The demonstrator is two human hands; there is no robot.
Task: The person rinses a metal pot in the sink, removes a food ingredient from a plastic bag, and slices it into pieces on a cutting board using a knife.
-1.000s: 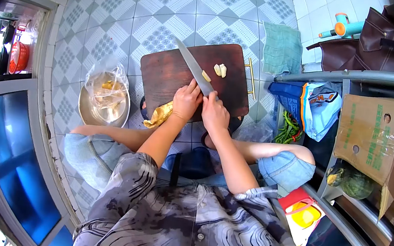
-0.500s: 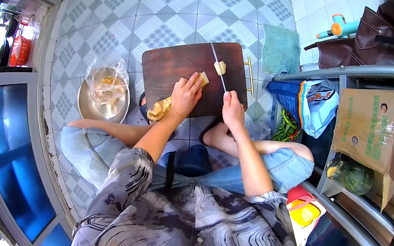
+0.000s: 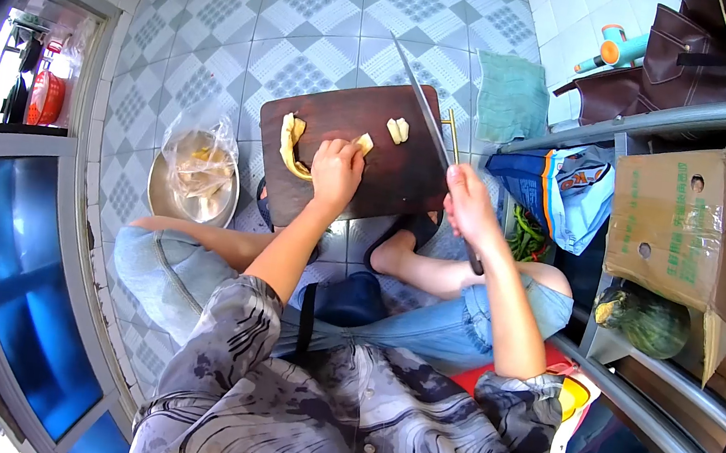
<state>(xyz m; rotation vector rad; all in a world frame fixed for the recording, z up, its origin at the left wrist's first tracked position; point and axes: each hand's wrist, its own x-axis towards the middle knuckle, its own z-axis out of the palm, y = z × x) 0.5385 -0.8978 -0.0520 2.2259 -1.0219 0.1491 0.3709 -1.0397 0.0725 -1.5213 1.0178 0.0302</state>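
Note:
On the dark wooden board (image 3: 386, 188), my left hand (image 3: 336, 173) is closed over a pale yellow, soft-looking strip of food (image 3: 291, 144). The strip curls out along the board's left side, and a cut end (image 3: 365, 142) shows past my fingertips; I cannot tell what food it is. My right hand (image 3: 470, 208) grips a long kitchen knife (image 3: 425, 102) by its dark handle. Its blade points forward and slants over the board's right edge, apart from the food. Small pale cut pieces (image 3: 398, 130) lie right of my left hand.
A metal basin (image 3: 157, 186) with a plastic bag (image 3: 198, 154) of food stands left of the board. To the right are a teal cloth (image 3: 510, 99), green peppers (image 3: 524, 238), a blue-white bag (image 3: 587, 196), a cardboard box (image 3: 671, 217) and a dark green gourd (image 3: 648, 321) on metal shelving.
The knife has swung up off the cut pieces and moved right. The yellow strip now curls forward on the board instead of hanging over its near edge. My left hand has shifted slightly.

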